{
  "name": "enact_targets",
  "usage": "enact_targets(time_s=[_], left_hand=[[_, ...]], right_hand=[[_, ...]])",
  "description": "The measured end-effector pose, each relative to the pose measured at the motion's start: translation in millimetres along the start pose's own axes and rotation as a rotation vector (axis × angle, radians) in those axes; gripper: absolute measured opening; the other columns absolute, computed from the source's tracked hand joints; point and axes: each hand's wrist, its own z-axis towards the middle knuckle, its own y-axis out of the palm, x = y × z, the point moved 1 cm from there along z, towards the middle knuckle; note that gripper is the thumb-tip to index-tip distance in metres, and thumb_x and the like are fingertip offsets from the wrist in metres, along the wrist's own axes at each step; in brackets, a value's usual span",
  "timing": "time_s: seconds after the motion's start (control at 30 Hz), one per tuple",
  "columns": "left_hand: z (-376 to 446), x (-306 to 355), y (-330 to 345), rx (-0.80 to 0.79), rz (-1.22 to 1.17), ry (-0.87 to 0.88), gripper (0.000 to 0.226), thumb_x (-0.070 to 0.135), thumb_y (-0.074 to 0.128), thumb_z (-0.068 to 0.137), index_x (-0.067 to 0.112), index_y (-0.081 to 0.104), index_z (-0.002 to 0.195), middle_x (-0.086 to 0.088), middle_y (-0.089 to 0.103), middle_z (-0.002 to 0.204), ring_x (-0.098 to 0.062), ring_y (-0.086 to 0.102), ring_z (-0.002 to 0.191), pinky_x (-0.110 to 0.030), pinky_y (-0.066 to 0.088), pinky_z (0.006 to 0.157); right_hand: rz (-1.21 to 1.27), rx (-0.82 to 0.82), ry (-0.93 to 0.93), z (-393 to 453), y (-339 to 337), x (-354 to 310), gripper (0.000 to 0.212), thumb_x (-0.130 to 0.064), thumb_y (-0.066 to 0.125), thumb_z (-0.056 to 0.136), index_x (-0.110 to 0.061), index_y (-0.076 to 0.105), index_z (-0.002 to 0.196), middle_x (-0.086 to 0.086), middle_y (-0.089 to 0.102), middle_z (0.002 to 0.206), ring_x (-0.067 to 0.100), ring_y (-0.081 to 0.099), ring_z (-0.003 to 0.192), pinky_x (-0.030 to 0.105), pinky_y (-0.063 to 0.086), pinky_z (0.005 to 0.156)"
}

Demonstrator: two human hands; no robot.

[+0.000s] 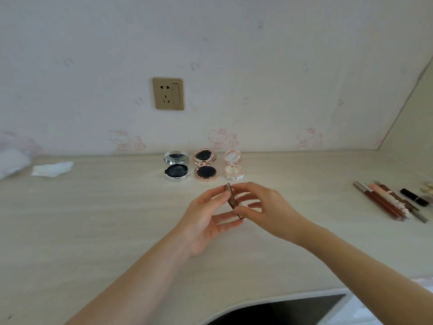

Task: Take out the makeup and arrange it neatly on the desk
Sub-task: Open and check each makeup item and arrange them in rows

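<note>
At frame centre, left hand (pixel 206 221) and right hand (pixel 264 209) both pinching a thin brown case (pixel 234 200), below three open compacts (pixel 203 166).

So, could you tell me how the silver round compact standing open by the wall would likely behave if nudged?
The silver round compact would probably slide, not roll, since its flat base sits on the smooth pale desk. Its raised mirrored lid may tip it backward or snap shut. The mirror looks fragile.
</note>
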Motion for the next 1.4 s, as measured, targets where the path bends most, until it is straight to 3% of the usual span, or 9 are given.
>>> enact_targets(time_s=[0.23, 0.57, 0.73, 0.9, 1.17, 1.27, 1.4], left_hand=[[-15.5, 2.5, -36.5, -0.041, -0.029, 0.011, 0.034, 0.012, 0.062, 0.085, 0.009, 0.066, 0.119, -0.021, 0.063, 0.120, -0.042, 0.062, 0.108, -0.051, 0.051, 0.093], [-20.8, 3.7, -46.9, -0.099, -0.151, 0.029, 0.038, 0.014, 0.058, 0.091, 0.007, 0.058, 0.127, -0.016, 0.061, 0.124, -0.039, 0.062, 0.106, -0.045, 0.053, 0.085], [-21.5, 2.7, -47.8, -0.156, -0.193, 0.022, 0.041, 0.015, 0.059, 0.088, 0.010, 0.059, 0.128, -0.019, 0.059, 0.127, -0.043, 0.057, 0.117, -0.045, 0.052, 0.085], [-20.6, -0.1, -49.0, -0.171, -0.248, -0.001, 0.038, 0.017, 0.066, 0.081, 0.014, 0.066, 0.119, -0.018, 0.063, 0.123, -0.044, 0.057, 0.116, -0.047, 0.052, 0.086], [-21.0, 1.4, -49.0, -0.114, -0.284, -0.006, 0.038, 0.013, 0.067, 0.079, 0.010, 0.067, 0.117, -0.024, 0.060, 0.125, -0.046, 0.057, 0.113, -0.048, 0.054, 0.083], [-22.0, 5.6, -49.4, -0.051, -0.217, -0.005, 0.037, 0.012, 0.063, 0.083, 0.008, 0.065, 0.120, -0.024, 0.063, 0.120, -0.044, 0.062, 0.108, -0.044, 0.056, 0.079], [-25.9, 17.8, -56.5, 0.125, 0.139, 0.052, 0.037, 0.005, 0.061, 0.088, 0.015, 0.059, 0.124, -0.018, 0.072, 0.104, -0.032, 0.070, 0.094, -0.035, 0.058, 0.073]], right_hand=[[-0.055, -0.108, -0.091, 8.4, 22.0, -15.1, 0.048, -0.027, 0.063, 0.090, -0.040, 0.047, 0.133, -0.020, 0.058, 0.124, -0.003, 0.054, 0.114, 0.019, 0.049, 0.093], [-0.083, -0.110, -0.143, 14.5, 24.4, -23.8, 0.041, -0.025, 0.051, 0.097, -0.040, 0.048, 0.135, -0.020, 0.060, 0.123, 0.000, 0.056, 0.111, 0.028, 0.052, 0.091], [0.085, -0.003, -0.051, 16.9, 25.5, -19.4, 0.027, -0.026, 0.046, 0.100, -0.032, 0.061, 0.121, -0.020, 0.067, 0.108, 0.000, 0.060, 0.104, 0.026, 0.051, 0.089], [0.466, 0.089, 0.104, 25.4, 27.6, -16.0, 0.023, -0.019, 0.046, 0.100, -0.032, 0.062, 0.109, -0.007, 0.073, 0.100, 0.010, 0.067, 0.096, 0.032, 0.058, 0.082], [0.737, 0.109, 0.302, 35.6, 33.9, -6.4, 0.021, -0.017, 0.050, 0.098, -0.010, 0.070, 0.102, 0.006, 0.075, 0.098, 0.024, 0.070, 0.096, 0.038, 0.057, 0.086], [0.758, 0.091, 0.355, 40.9, 34.9, -2.2, 0.022, -0.018, 0.050, 0.099, -0.010, 0.070, 0.101, 0.007, 0.075, 0.097, 0.023, 0.071, 0.094, 0.036, 0.057, 0.085], [0.642, 0.086, 0.397, 47.9, 38.2, 3.1, 0.021, -0.021, 0.051, 0.098, -0.016, 0.071, 0.096, 0.001, 0.076, 0.091, 0.013, 0.070, 0.083, 0.029, 0.057, 0.075]])
